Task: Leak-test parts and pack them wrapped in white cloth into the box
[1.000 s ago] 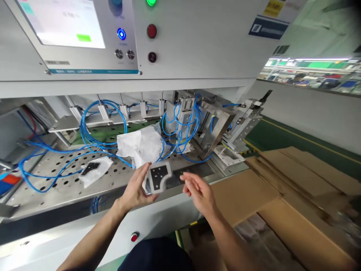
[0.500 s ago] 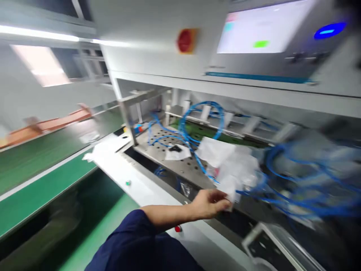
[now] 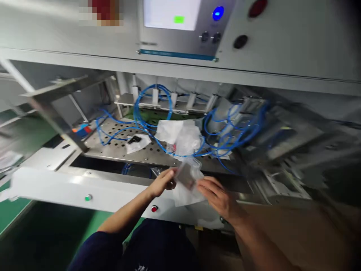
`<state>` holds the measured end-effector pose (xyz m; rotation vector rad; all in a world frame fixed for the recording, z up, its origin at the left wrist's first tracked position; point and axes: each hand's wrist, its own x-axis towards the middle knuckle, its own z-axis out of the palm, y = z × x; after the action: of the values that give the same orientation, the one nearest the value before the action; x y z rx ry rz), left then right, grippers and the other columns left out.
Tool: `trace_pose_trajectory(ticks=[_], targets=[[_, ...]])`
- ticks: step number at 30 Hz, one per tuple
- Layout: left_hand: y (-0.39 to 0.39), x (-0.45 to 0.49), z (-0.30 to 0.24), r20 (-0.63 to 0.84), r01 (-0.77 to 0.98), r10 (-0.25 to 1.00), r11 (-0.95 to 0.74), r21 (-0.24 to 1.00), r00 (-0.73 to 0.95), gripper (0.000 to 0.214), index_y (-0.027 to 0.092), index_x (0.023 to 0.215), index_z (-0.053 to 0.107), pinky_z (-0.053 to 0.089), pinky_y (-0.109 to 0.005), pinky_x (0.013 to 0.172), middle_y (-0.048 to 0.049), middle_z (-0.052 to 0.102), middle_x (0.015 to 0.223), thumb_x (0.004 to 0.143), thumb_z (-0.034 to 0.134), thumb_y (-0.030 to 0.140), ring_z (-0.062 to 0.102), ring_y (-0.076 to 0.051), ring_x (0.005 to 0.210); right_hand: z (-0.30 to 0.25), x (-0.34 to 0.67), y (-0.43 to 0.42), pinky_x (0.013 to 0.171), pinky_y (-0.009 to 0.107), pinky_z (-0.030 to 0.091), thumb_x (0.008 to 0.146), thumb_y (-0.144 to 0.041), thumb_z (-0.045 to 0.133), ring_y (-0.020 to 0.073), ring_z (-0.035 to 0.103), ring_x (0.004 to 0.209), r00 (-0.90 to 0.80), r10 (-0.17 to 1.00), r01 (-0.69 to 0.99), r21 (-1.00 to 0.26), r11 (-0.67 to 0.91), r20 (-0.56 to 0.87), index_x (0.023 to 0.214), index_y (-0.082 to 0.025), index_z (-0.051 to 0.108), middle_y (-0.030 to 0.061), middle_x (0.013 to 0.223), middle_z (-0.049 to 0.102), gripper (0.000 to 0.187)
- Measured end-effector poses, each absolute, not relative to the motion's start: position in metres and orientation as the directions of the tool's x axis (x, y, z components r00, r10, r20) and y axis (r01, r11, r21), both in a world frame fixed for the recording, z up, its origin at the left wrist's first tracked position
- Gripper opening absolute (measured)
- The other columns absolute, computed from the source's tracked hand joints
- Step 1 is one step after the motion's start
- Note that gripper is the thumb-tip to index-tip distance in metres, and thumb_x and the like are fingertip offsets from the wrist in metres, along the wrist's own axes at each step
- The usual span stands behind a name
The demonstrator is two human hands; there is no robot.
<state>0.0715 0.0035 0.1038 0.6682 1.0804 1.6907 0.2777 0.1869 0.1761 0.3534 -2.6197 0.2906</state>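
My left hand is closed at the left edge of a see-through, flat rectangular piece, its thumb and fingers pinching it. At the right, my right hand has its fingers closed on a thin white wrapper that hangs below and behind the clear piece. Motion blurs both, so where wrapper and piece part is hard to tell. Just beyond my hands, a crumpled heap of white wrappers lies on the perforated metal plate. A black part rests on a white sheet to its left.
Blue tubing loops over the plate and toward the right. A machine panel with a lit screen hangs above. Green and red buttons sit on the white front ledge. A metal post stands at left.
The view has swung right. My right hand has come into sight. The clear piece and white wrapper are now held up between both hands, nearer to me than the heap.
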Motion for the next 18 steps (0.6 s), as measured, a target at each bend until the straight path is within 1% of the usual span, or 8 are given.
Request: trace_pose_trajectory(ticks=[3, 5, 7, 9, 11, 14, 16, 18], targets=[[0.013, 0.074, 0.092, -0.061, -0.483, 0.933, -0.127, 0.866, -0.354, 0.080, 0.012, 0.118, 0.072, 0.041, -0.023, 0.054, -0.0053, 0.066, 0.082, 0.076, 0.075, 0.080, 0.058, -0.015, 0.067, 0.165, 0.275, 0.189, 0.099, 0.046, 0.064, 0.103, -0.009, 0.046, 0.0258, 0.068, 0.116, -0.879, -0.133, -0.261, -0.228, 0.938, 0.459, 0.130, -0.029, 0.073, 0.0087, 0.118, 0.076, 0.043], [0.019, 0.076, 0.089, -0.078, -0.515, 0.933, -0.123, 0.848, -0.351, 0.069, 0.013, 0.111, 0.074, 0.047, -0.025, 0.060, -0.0050, 0.066, 0.084, 0.076, 0.081, 0.071, 0.058, -0.015, 0.069, 0.156, 0.278, 0.188, 0.100, 0.046, 0.064, 0.103, -0.007, 0.047, 0.0255, 0.067, 0.118, -0.878, -0.101, -0.242, -0.253, 0.937, 0.467, 0.129, -0.028, 0.072, 0.0084, 0.119, 0.075, 0.042], [0.025, 0.078, 0.088, -0.083, -0.542, 0.934, -0.129, 0.831, -0.349, 0.060, 0.013, 0.105, 0.075, 0.050, -0.026, 0.065, -0.0047, 0.065, 0.083, 0.077, 0.084, 0.064, 0.058, -0.015, 0.071, 0.148, 0.282, 0.186, 0.103, 0.047, 0.063, 0.101, -0.006, 0.052, 0.0256, 0.065, 0.122, -0.847, -0.066, -0.238, -0.264, 0.935, 0.528, 0.131, -0.029, 0.070, 0.0085, 0.127, 0.073, 0.042], [0.031, 0.078, 0.088, -0.074, -0.565, 0.936, -0.143, 0.812, -0.344, 0.057, 0.013, 0.101, 0.075, 0.050, -0.026, 0.068, -0.0049, 0.065, 0.083, 0.077, 0.084, 0.064, 0.058, -0.016, 0.073, 0.142, 0.286, 0.183, 0.106, 0.047, 0.062, 0.098, -0.008, 0.058, 0.0264, 0.064, 0.127, -0.795, 0.020, -0.218, -0.316, 0.923, 0.607, 0.137, -0.028, 0.066, 0.0107, 0.142, 0.065, 0.044], [0.038, 0.076, 0.088, -0.070, -0.585, 0.939, -0.150, 0.797, -0.337, 0.057, 0.013, 0.099, 0.075, 0.049, -0.026, 0.069, -0.0052, 0.065, 0.083, 0.076, 0.084, 0.064, 0.057, -0.015, 0.074, 0.138, 0.289, 0.181, 0.105, 0.047, 0.062, 0.097, -0.014, 0.064, 0.0274, 0.063, 0.130, -0.749, 0.172, -0.161, -0.427, 0.890, 0.640, 0.144, -0.028, 0.060, 0.0135, 0.151, 0.057, 0.050], [0.048, 0.071, 0.087, -0.079, -0.602, 0.948, -0.131, 0.788, -0.309, 0.058, 0.012, 0.102, 0.077, 0.047, -0.025, 0.070, -0.0064, 0.067, 0.086, 0.074, 0.086, 0.062, 0.057, -0.016, 0.075, 0.133, 0.291, 0.184, 0.099, 0.042, 0.065, 0.098, -0.021, 0.065, 0.0266, 0.063, 0.130, -0.705, 0.381, -0.081, -0.601, 0.795, 0.599, 0.149, -0.029, 0.055, 0.0131, 0.149, 0.057, 0.053], [0.055, 0.065, 0.086, -0.096, -0.604, 0.958, -0.091, 0.792, -0.271, 0.059, 0.011, 0.101, 0.077, 0.047, -0.026, 0.071, -0.0072, 0.069, 0.087, 0.072, 0.087, 0.062, 0.058, -0.016, 0.076, 0.135, 0.290, 0.193, 0.098, 0.040, 0.066, 0.101, -0.021, 0.060, 0.0259, 0.063, 0.131, -0.693, 0.448, -0.047, -0.656, 0.753, 0.564, 0.150, -0.031, 0.054, 0.0122, 0.149, 0.058, 0.051], [0.065, 0.058, 0.087, -0.122, -0.597, 0.969, -0.030, 0.801, -0.213, 0.057, 0.010, 0.096, 0.078, 0.046, -0.027, 0.070, -0.0073, 0.069, 0.084, 0.071, 0.088, 0.060, 0.058, -0.017, 0.074, 0.141, 0.288, 0.206, 0.108, 0.045, 0.061, 0.101, -0.019, 0.057, 0.0271, 0.058, 0.139, -0.712, 0.440, -0.003, -0.630, 0.777, 0.547, 0.156, -0.032, 0.049, 0.0115, 0.156, 0.054, 0.058]])
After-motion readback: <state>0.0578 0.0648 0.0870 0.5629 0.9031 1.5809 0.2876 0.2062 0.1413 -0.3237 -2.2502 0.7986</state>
